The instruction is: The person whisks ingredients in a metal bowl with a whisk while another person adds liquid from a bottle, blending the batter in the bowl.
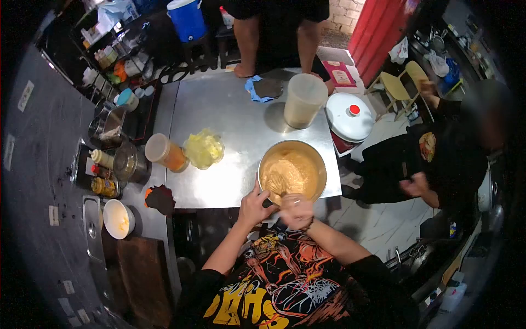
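A round metal mixing bowl point(320, 162) stands at the near right of the steel table, with a thick orange-beige sauce point(298, 170) inside. My left hand point(253, 207) grips the bowl's near-left rim. My right hand point(297, 211), a little blurred, is closed around the handle of a whisk point(275, 183). The whisk's wires sit in the sauce at the near-left side of the bowl. Left of the bowl lie a plastic bag with pale yellow contents point(204, 149) and a lidded clear tub of orange liquid point(164, 152).
A tall translucent container point(304, 101) stands behind the bowl on the steel table point(197, 104). Beyond it is a white lidded pot point(350, 117). One person leans hands on the far edge; another person point(427, 159) stands at right. A white bowl point(119, 219) and bottles sit left.
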Demonstrator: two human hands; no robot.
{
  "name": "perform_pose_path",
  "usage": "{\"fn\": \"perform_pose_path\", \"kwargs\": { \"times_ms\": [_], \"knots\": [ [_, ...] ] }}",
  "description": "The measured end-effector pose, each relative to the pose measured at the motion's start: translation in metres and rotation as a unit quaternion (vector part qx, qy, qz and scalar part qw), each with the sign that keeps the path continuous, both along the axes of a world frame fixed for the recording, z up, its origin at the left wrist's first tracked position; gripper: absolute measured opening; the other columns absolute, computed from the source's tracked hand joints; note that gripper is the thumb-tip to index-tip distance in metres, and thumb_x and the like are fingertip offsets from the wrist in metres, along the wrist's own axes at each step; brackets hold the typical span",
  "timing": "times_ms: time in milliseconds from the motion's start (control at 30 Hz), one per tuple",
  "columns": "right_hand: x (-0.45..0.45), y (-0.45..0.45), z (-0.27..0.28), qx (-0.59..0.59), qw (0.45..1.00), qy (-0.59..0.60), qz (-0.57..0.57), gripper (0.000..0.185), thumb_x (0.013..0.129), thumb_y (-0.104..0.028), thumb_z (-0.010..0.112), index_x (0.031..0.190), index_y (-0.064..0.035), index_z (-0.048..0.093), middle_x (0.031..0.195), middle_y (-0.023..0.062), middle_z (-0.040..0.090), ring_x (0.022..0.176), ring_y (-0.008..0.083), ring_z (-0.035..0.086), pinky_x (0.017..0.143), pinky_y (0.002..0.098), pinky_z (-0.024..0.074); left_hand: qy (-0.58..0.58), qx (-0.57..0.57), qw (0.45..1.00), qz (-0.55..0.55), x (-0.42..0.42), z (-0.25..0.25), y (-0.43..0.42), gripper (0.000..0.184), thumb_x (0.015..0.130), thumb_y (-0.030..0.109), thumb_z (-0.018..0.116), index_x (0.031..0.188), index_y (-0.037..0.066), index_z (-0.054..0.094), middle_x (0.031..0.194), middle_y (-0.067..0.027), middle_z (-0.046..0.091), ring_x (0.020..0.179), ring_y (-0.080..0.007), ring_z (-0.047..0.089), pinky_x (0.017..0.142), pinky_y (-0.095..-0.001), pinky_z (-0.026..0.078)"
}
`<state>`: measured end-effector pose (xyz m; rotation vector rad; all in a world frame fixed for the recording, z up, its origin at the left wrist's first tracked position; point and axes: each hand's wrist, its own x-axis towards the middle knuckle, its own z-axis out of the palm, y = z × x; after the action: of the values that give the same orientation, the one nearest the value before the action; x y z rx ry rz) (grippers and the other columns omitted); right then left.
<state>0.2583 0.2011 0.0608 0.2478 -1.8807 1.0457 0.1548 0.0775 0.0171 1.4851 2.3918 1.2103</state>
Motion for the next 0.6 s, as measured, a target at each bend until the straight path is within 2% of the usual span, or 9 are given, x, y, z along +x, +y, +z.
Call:
{"fn": "perform_pose_path", "kwargs": {
  "times_ms": [33,133,267,300,333,400,433,500,600],
  "knots": [
    [-0.008,0.004,0.003,0.052,0.989,-0.014,0.137,0.026,0.075,-0.009,0.062,0.053,-0.0083,0.048,0.054,0.0060,0.050,0.045,0.0235,0.050,0.043,0.0314,0.0406,-0.004,0.002,1.000,-0.011,-0.003,-0.003,0.001,0.035,0.061,0.020,0.074,0.090,0.007,0.059,0.127,-0.0294,0.044,0.075,-0.0372,0.063,0.061,-0.0388,0.052],
    [-0.031,0.010,-0.005,0.202,0.956,-0.057,0.205,0.023,0.074,-0.013,0.063,0.054,-0.0104,0.052,0.056,0.0051,0.054,0.046,0.0226,0.052,0.041,0.0308,0.0391,-0.003,-0.014,0.999,-0.034,-0.011,-0.020,0.003,0.041,0.060,0.021,0.071,0.098,0.009,0.060,0.133,-0.0294,0.037,0.076,-0.0375,0.063,0.061,-0.0396,0.052],
    [-0.047,0.028,0.004,0.187,0.952,-0.185,0.157,0.020,0.074,-0.017,0.064,0.057,-0.0110,0.057,0.057,0.0033,0.057,0.047,0.0221,0.053,0.042,0.0312,0.0400,-0.017,-0.084,0.996,-0.032,-0.017,-0.006,0.001,0.045,0.067,0.028,0.070,0.108,0.012,0.061,0.138,-0.0277,0.033,0.076,-0.0362,0.064,0.061,-0.0394,0.053],
    [-0.051,0.042,0.006,0.150,0.959,-0.214,0.111,0.019,0.074,-0.018,0.065,0.059,-0.0093,0.058,0.057,0.0043,0.057,0.048,0.0208,0.054,0.043,0.0302,0.0410,-0.033,-0.143,0.989,-0.020,-0.016,0.006,0.004,0.046,0.068,0.031,0.071,0.109,0.013,0.061,0.138,-0.0271,0.034,0.076,-0.0354,0.064,0.061,-0.0390,0.053],
    [-0.058,0.060,0.015,0.113,0.961,-0.244,0.065,0.018,0.074,-0.018,0.065,0.060,-0.0076,0.059,0.057,0.0054,0.058,0.048,0.0195,0.055,0.045,0.0293,0.0420,-0.008,-0.084,0.996,-0.017,-0.014,0.011,0.007,0.044,0.065,0.038,0.075,0.098,0.011,0.063,0.136,-0.0257,0.038,0.075,-0.0323,0.066,0.060,-0.0373,0.054],
    [-0.069,0.105,0.023,-0.246,0.930,-0.270,-0.021,0.018,0.078,-0.017,0.064,0.066,-0.0042,0.061,0.059,-0.0008,0.057,0.051,0.0135,0.056,0.047,0.0274,0.0420,0.012,-0.059,0.998,-0.019,-0.016,0.008,0.001,0.044,0.063,0.039,0.077,0.095,0.011,0.064,0.136,-0.0234,0.040,0.073,-0.0308,0.066,0.059,-0.0364,0.054],
    [-0.069,0.125,0.041,-0.255,0.914,-0.266,-0.169,0.017,0.081,-0.015,0.061,0.066,-0.0057,0.059,0.060,-0.0036,0.054,0.050,0.0129,0.054,0.046,0.0253,0.0414,0.038,-0.035,0.998,-0.020,-0.020,0.006,-0.002,0.044,0.062,0.039,0.078,0.093,0.011,0.065,0.136,-0.0210,0.042,0.071,-0.0292,0.067,0.058,-0.0354,0.054],
    [-0.056,0.169,0.030,-0.492,0.834,-0.217,-0.121,0.033,0.082,-0.010,0.057,0.053,-0.0110,0.040,0.045,-0.0024,0.037,0.033,0.0101,0.035,0.035,0.0262,0.0304,0.038,-0.032,0.998,-0.027,-0.025,0.007,-0.009,0.042,0.062,0.040,0.078,0.088,0.009,0.063,0.137,-0.0217,0.040,0.072,-0.0285,0.067,0.057,-0.0343,0.054],
    [-0.028,0.138,0.025,-0.519,0.819,-0.188,-0.156,0.033,0.083,-0.013,0.056,0.054,-0.0066,0.044,0.044,0.0008,0.038,0.036,0.0130,0.039,0.038,0.0272,0.0349,0.012,-0.050,0.998,-0.041,-0.031,0.007,-0.013,0.040,0.061,0.038,0.078,0.083,0.009,0.060,0.137,-0.0252,0.038,0.079,-0.0302,0.067,0.061,-0.0352,0.054]
  ]
}}
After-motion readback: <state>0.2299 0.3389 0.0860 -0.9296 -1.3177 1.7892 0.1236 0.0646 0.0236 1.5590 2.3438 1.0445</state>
